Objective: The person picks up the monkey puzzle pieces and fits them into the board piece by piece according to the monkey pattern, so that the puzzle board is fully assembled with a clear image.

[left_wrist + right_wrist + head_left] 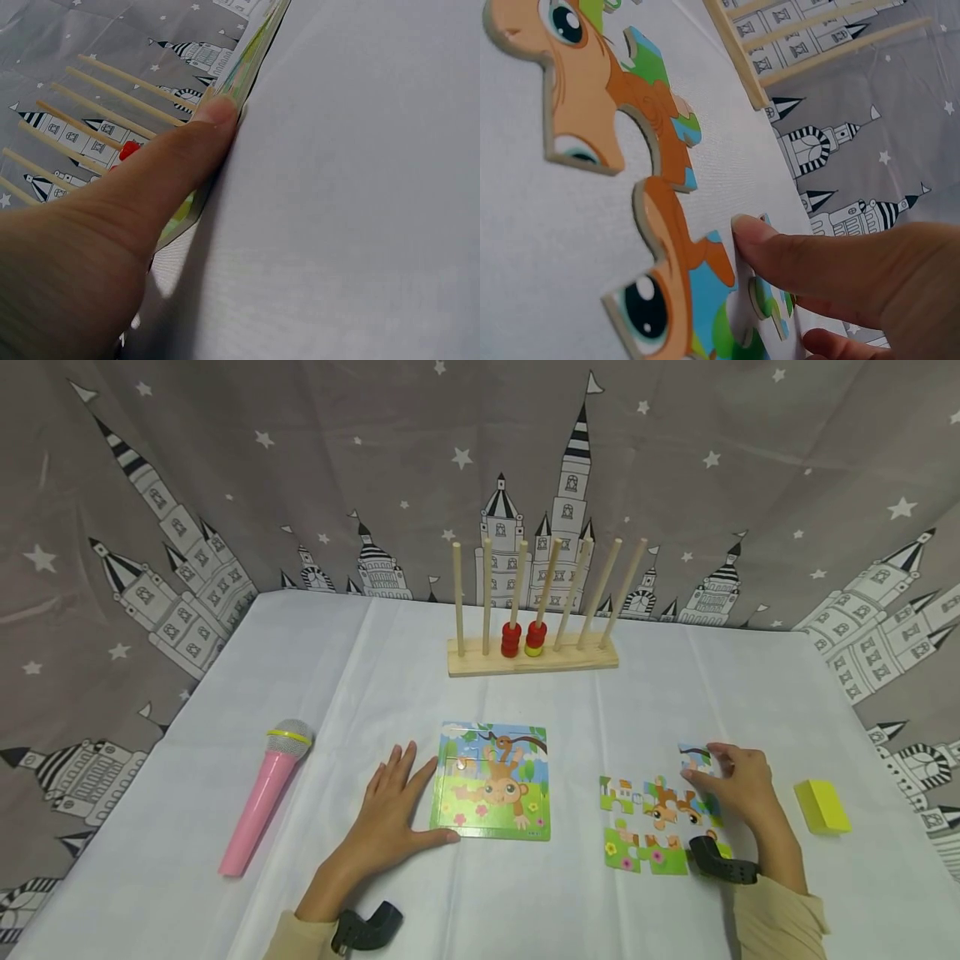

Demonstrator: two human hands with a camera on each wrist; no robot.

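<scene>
White cloth (375,693) covers the table, and on it, near the middle, lies a square puzzle board (495,832) showing a monkey hanging from a branch among leaves and flowers. The left hand (397,814) is at the board's left side, its fingers spread and fairly straight, the thumb reaching the lower left corner; the left wrist view shows the thumb tip touching the edge. Well to the board's right, the right hand (738,785) pinches a puzzle piece (694,757) between thumb and forefinger; blue, with a bit of brown branch, it sits at the top right of a loose group of pieces (666,862). These lie flat with gaps between some of them, showing parts of the monkey's face, a house, grass and flowers; the hand and wrist hide some on the right. A yellow block (821,806) lies just beyond that hand, further right. On the far left a pink microphone (262,806) lies aslant, its grey head pointing away from the person. Behind the board stands a wooden rack (480,665) with seven pegs, the third and fourth from the left carrying red beads (511,641), the fourth also a yellow bead (533,652) at the bottom. A grey curtain (375,443) printed with castles and stars hangs behind.
</scene>
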